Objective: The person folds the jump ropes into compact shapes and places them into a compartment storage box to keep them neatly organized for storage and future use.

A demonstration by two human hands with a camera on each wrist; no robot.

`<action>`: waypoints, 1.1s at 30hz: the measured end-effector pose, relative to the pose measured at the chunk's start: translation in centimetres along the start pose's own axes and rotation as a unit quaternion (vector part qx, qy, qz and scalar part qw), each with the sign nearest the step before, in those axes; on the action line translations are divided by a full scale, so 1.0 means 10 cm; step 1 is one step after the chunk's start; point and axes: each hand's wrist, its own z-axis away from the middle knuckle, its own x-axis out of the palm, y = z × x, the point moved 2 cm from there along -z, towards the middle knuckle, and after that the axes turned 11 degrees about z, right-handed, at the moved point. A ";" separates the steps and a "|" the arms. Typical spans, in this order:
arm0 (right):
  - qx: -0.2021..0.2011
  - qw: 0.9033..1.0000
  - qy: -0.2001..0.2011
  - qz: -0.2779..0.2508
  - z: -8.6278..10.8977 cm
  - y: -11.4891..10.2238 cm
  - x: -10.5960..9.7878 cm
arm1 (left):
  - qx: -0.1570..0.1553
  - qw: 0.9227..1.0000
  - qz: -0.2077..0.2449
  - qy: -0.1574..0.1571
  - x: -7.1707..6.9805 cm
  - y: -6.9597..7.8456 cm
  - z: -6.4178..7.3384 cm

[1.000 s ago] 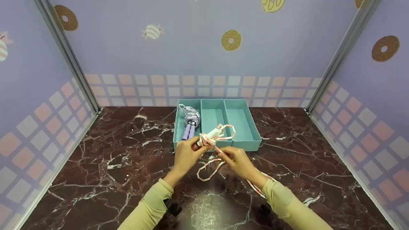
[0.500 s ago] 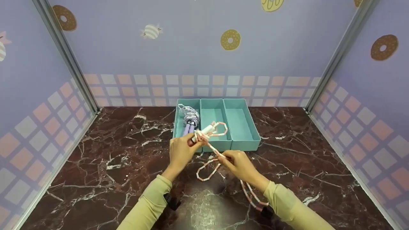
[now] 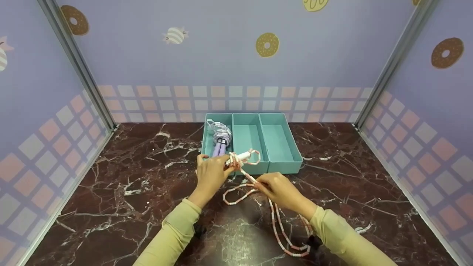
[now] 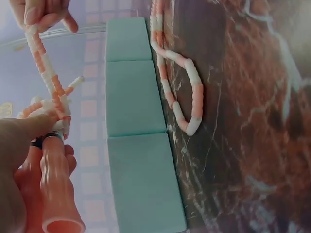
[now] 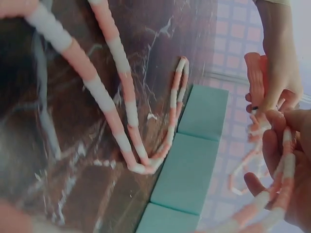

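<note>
My left hand [image 3: 211, 176] grips a pink-and-white beaded jump rope [image 3: 241, 158] by its two pink handles [image 4: 59, 182], its thumb over the wound cord beside them. Several turns of cord wrap there, with a small loop sticking out beyond. To the right, my right hand [image 3: 279, 188] pinches the doubled cord, and a straight stretch runs between both hands. From the right hand, long loops of the cord [image 5: 104, 97] hang down over the dark marbled tabletop. Another cord loop [image 4: 197, 99] curves close over the table just in front of the box.
A teal box [image 3: 283, 168] with three compartments stands behind the hands, near the back wall. In its left compartment lies a wound purple-and-white jump rope [image 3: 221, 133] with purple handles. Patterned panels enclose the table at the back and both sides.
My right hand has drawn slightly away from the left, lengthening the straight cord between them. The wound bundle has shifted left and tilted. The loops under my right hand have swung into fuller view.
</note>
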 end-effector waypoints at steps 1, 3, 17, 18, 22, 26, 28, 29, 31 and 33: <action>-0.006 1.000 -0.007 0.005 -0.01 0.01 -0.02 | 0.006 1.000 -0.008 -0.007 0.00 0.01 0.00; -0.019 0.999 -0.019 0.019 -0.01 0.02 -0.05 | 0.021 0.999 -0.024 -0.023 0.01 0.03 0.01; -0.128 0.986 -0.108 0.020 -0.16 0.11 -0.36 | 0.165 0.970 -0.073 -0.161 -0.01 0.16 0.16; -0.137 0.985 -0.108 0.016 -0.17 0.12 -0.38 | 0.181 0.966 -0.069 -0.172 -0.01 0.17 0.17; -0.158 0.981 -0.111 -0.012 -0.20 0.16 -0.41 | 0.242 0.948 -0.040 -0.203 0.00 0.21 0.22; -0.156 0.978 -0.124 -0.068 -0.22 0.23 -0.40 | 0.270 0.937 0.002 -0.222 -0.01 0.23 0.27; -0.152 0.975 -0.130 -0.100 -0.23 0.26 -0.39 | 0.269 0.935 0.027 -0.229 -0.02 0.24 0.29; -0.151 0.973 -0.133 -0.115 -0.24 0.28 -0.39 | 0.267 0.934 0.042 -0.232 -0.03 0.24 0.30; -0.147 0.970 -0.137 -0.138 -0.25 0.31 -0.38 | 0.260 0.934 0.068 -0.234 -0.05 0.26 0.31; -0.139 0.967 -0.144 -0.158 -0.26 0.34 -0.37 | 0.255 0.934 0.089 -0.233 -0.06 0.28 0.31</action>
